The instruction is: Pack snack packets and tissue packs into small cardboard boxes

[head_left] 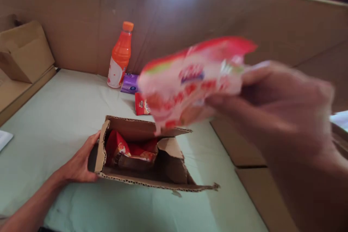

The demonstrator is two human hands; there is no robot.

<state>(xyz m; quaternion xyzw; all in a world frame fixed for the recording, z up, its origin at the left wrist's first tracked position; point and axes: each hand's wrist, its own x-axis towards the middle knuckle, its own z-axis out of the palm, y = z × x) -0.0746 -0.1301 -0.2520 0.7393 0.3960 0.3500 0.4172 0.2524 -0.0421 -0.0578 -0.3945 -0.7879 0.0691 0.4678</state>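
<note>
My right hand point(285, 116) is raised close to the camera, pinching a red and white snack packet point(190, 79) that is blurred by motion and hangs above an open cardboard box point(141, 183). Red packets point(130, 150) lie inside the box. My left hand point(80, 163) rests against the box's left flap, its fingers curled round the edge. An orange drink bottle point(120, 56) stands upright at the back, with a purple pack point(130, 83) and a small red packet point(141, 106) beside it.
A tall cardboard wall point(244, 25) runs along the back. Folded cardboard boxes point(21, 58) sit at the left edge, and flat cardboard sheets point(244, 152) lie to the right. The table has a pale green cover point(54, 116).
</note>
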